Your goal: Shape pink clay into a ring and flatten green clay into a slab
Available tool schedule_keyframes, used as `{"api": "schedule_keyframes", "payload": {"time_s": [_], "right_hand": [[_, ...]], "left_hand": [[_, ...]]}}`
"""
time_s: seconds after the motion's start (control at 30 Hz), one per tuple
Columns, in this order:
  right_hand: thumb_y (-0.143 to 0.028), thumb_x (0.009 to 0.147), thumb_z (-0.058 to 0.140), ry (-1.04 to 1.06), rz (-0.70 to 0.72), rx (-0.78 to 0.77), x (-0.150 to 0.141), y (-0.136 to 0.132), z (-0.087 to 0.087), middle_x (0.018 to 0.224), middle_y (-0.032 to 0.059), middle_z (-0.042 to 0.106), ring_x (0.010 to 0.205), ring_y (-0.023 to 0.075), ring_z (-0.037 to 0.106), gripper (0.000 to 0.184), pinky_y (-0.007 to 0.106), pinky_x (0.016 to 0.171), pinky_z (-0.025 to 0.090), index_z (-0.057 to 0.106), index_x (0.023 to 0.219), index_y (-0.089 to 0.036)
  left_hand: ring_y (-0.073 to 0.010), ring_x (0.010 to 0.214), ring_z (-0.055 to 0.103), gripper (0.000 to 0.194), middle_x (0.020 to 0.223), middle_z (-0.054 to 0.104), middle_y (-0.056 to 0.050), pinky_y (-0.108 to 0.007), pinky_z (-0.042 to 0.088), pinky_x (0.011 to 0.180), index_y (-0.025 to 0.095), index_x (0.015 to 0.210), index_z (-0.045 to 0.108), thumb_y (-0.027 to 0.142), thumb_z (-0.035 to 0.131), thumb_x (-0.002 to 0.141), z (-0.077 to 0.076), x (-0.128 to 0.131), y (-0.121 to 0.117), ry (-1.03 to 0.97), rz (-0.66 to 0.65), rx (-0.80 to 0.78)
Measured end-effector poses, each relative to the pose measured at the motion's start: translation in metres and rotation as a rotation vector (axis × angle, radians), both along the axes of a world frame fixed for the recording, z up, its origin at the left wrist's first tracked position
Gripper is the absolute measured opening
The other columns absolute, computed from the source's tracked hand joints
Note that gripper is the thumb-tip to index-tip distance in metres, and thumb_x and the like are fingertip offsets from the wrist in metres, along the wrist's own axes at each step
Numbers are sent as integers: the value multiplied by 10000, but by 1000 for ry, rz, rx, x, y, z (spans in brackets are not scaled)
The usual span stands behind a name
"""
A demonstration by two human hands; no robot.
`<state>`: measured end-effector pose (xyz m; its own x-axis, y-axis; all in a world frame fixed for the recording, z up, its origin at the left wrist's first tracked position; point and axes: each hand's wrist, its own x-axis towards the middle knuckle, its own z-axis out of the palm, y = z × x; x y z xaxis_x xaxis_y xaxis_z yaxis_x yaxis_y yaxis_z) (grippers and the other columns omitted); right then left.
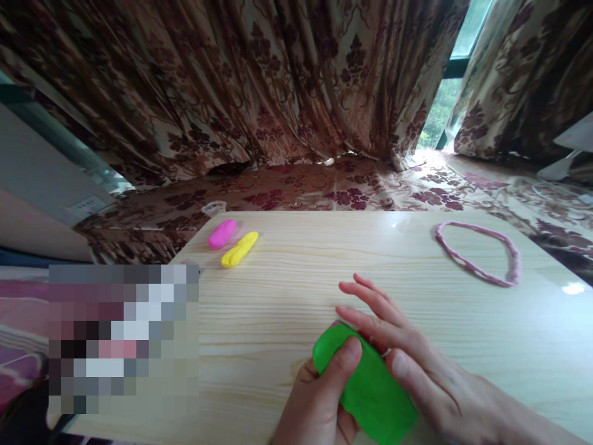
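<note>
Head view: over the near side of the tabletop [287, 272], our right hand [417, 355] spreads loosely, gripping nothing, while our left hand [319, 398] pinches a green slab [377, 395], likely light, soft, easily dented, best cradled from beneath.

Pink loop [514, 267], floral curtains [296, 80]

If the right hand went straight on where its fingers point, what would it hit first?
The right hand would probably meet the yellow lump first; the hand's height over the table is unclear, so it might pass above.
</note>
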<state>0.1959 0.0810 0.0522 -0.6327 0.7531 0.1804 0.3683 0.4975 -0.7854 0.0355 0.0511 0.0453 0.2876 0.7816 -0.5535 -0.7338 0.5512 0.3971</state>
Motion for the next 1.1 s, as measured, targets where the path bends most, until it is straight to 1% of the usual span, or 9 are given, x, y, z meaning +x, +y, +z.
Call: {"api": "schedule_keyframes", "payload": {"time_s": [0.1, 0.23, 0.4, 0.47, 0.6, 0.7, 0.77, 0.9, 1.1], "right_hand": [[-385, 951, 335, 6, -34, 22, 1, -1, 2, 1542, -17, 111, 1405, 256, 33, 526, 495, 1118, 124, 191, 1450, -302], [-444, 906, 426, -7, -24, 101, -2, -5, 7, 1525, 0, 190, 1391, 296, 119, 557, 496, 1104, 187, 282, 1426, -302], [-452, 902, 431, -13, -66, 110, -4, -9, 11, 1510, 8, 239, 1381, 306, 160, 526, 499, 1100, 198, 348, 1400, -302], [-451, 898, 441, -13, -59, 89, -2, -9, 8, 1511, 14, 235, 1385, 303, 145, 543, 497, 1101, 193, 337, 1406, -291], [-435, 911, 425, 10, -11, -39, 5, -8, 2, 1530, -2, 168, 1398, 268, 77, 556, 484, 1114, 156, 281, 1427, -287], [-476, 958, 176, 184, -95, -250, 10, -7, 3, 1523, -31, 190, 1393, 227, 133, 507, 467, 1107, 199, 245, 1434, -316], [-538, 930, 51, 319, -122, -338, 9, -8, 6, 1500, -34, 260, 1372, 221, 220, 573, 453, 1080, 278, 248, 1429, -337], [-606, 899, 69, 361, -80, -423, 2, -10, 11, 1487, -30, 289, 1340, 225, 305, 616, 425, 1055, 332, 271, 1420, -348], [-548, 931, 168, 235, -89, -419, 4, -15, 28, 1497, -27, 257, 1361, 235, 247, 541, 449, 1074, 282, 251, 1425, -341]], "left_hand": [[-181, 771, 688, 118, 821, 735, -57, -242, 513, 692, 178, 852, 725, 188, 718, 735, 2, 0, 1, -35, 31, -42], [-165, 812, 682, 159, 971, 719, -72, -221, 525, 678, 179, 924, 701, 192, 687, 766, 2, -1, 1, -111, 26, -112], [-151, 747, 689, 199, 888, 730, -62, -223, 529, 665, 175, 973, 683, 133, 654, 780, 3, -5, -1, -77, 79, -181], [-162, 754, 689, 208, 921, 727, -81, -245, 529, 676, 164, 1003, 669, 146, 632, 799, 5, -6, -2, -96, 66, -208], [-171, 803, 690, 209, 951, 725, -80, -262, 524, 718, 169, 1026, 655, 179, 613, 821, 9, -7, -2, -142, 48, -185], [-249, 1009, 640, 268, 1041, 702, -102, -362, 484, 876, 176, 1088, 634, 278, 589, 844, 7, -7, 0, -235, -22, -135], [-268, 1098, 588, 299, 1103, 679, -101, -396, 440, 941, 179, 1125, 615, 311, 559, 862, 3, -7, -1, -284, -47, -90], [-204, 1072, 605, 282, 1061, 698, -75, -352, 424, 959, 172, 1148, 600, 256, 493, 901, -5, -8, -3, -344, -32, -3], [-190, 1010, 635, 245, 1045, 708, -70, -330, 440, 924, 172, 1079, 641, 232, 483, 901, -8, -11, -5, -397, -42, -44]]}}
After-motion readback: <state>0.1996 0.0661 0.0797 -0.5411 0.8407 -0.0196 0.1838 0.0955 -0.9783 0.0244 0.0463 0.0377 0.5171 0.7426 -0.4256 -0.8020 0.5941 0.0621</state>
